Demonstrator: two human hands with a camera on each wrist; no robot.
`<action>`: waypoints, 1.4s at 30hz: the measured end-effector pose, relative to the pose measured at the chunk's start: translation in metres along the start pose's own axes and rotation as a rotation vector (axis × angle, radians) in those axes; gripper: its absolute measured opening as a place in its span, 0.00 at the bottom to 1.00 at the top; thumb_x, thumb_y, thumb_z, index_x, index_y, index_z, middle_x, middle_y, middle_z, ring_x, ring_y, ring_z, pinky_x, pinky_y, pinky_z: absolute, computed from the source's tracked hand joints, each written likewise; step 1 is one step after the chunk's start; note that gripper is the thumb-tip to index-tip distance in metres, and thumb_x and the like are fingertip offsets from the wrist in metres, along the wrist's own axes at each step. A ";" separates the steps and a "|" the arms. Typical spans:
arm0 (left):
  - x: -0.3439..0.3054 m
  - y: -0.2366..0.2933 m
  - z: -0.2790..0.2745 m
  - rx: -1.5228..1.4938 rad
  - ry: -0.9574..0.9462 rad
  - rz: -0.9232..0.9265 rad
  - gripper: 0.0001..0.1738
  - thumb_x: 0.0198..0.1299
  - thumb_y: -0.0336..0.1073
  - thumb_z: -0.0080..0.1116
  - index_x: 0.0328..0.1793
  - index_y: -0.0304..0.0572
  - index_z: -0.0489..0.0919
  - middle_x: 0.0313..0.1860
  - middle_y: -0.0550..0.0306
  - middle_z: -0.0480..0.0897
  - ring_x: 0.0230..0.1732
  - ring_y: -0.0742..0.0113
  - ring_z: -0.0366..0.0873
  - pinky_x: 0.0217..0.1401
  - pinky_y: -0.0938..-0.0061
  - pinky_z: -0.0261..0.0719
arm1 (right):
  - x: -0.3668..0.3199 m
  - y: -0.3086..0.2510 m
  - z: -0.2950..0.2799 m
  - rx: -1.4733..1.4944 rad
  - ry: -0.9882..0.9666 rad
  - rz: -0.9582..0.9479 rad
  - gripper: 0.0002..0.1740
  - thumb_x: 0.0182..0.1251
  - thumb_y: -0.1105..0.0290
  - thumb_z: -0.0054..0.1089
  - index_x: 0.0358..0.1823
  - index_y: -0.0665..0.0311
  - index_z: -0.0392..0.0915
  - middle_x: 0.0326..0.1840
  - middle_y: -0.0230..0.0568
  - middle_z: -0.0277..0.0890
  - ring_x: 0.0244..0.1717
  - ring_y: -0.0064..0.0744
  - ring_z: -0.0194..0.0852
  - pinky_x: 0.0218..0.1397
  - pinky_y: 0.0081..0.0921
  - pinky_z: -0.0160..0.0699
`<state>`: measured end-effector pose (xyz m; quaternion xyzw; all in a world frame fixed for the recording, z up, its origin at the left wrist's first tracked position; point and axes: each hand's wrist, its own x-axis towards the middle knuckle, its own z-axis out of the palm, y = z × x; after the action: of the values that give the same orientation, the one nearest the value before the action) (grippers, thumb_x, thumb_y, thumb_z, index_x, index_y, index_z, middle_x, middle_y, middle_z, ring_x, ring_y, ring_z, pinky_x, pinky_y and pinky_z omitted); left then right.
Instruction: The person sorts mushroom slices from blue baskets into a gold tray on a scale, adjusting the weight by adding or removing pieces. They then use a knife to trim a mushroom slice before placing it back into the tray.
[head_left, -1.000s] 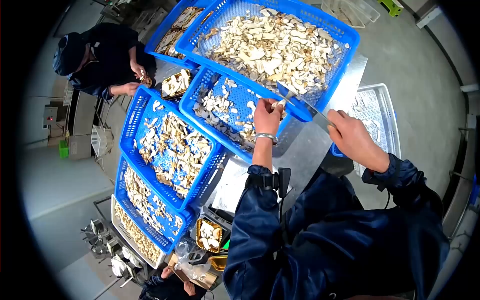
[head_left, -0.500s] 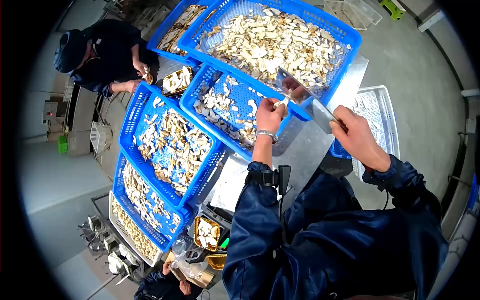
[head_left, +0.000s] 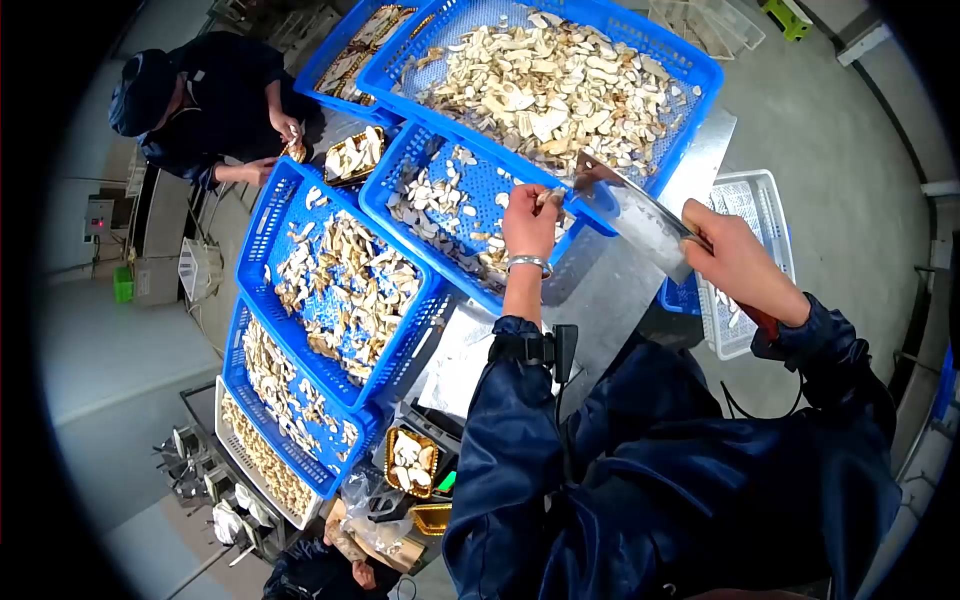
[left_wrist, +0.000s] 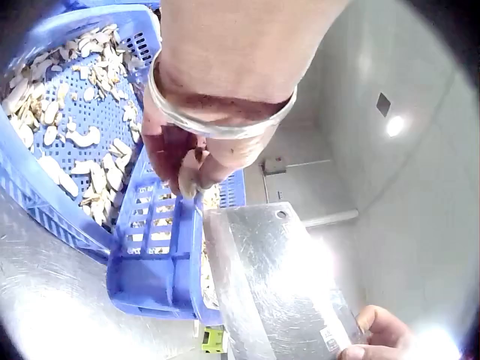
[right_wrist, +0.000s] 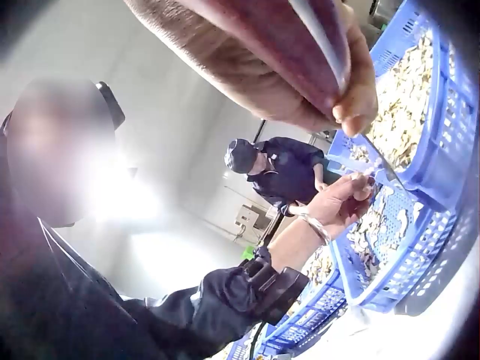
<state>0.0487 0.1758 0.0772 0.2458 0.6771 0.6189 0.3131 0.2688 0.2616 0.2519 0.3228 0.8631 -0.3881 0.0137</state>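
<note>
Over the edge of a blue basket with scattered mushroom slices, my left hand, a silver bangle at its wrist, pinches a pale mushroom piece. Fingers hide part of that piece. My right hand grips the handle of a broad cleaver. The blade's flat face is turned up, and its far end lies just right of the left fingertips, over the corner of a larger blue crate heaped with mushroom slices.
More blue baskets of slices stand to the left, beside a gold tray of slices. A white crate stands low at the right. Another person works at the far left; another person's hand shows at the bottom.
The cleaver has turned from nearly edge-on to flat face up, and has drawn right, away from the left hand. My left hand has shifted slightly left and up.
</note>
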 end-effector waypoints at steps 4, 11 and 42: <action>-0.011 0.011 -0.010 -0.103 0.051 -0.127 0.09 0.58 0.29 0.57 0.42 0.36 0.72 0.29 0.56 0.80 0.27 0.72 0.78 0.28 0.79 0.75 | -0.007 -0.003 0.007 -0.002 0.084 -0.047 0.08 0.59 0.73 0.50 0.35 0.67 0.62 0.25 0.58 0.65 0.28 0.62 0.64 0.29 0.40 0.64; -0.116 -0.037 -0.077 -0.324 0.278 -0.310 0.11 0.59 0.31 0.56 0.48 0.38 0.74 0.33 0.56 0.78 0.32 0.69 0.78 0.32 0.75 0.80 | -0.009 0.037 0.087 0.011 0.170 -0.242 0.07 0.61 0.75 0.56 0.32 0.66 0.65 0.22 0.46 0.64 0.18 0.39 0.62 0.24 0.28 0.63; -0.445 -0.108 -0.392 0.435 1.091 -0.276 0.17 0.55 0.31 0.55 0.53 0.39 0.73 0.47 0.48 0.78 0.47 0.52 0.76 0.49 0.63 0.74 | 0.109 -0.271 0.430 0.093 -0.820 -0.405 0.10 0.64 0.68 0.54 0.39 0.69 0.79 0.27 0.39 0.78 0.30 0.27 0.78 0.32 0.21 0.73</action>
<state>0.0734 -0.4255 0.0380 -0.1390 0.8766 0.4569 -0.0596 -0.0690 -0.1037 0.1008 -0.0324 0.8138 -0.5171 0.2634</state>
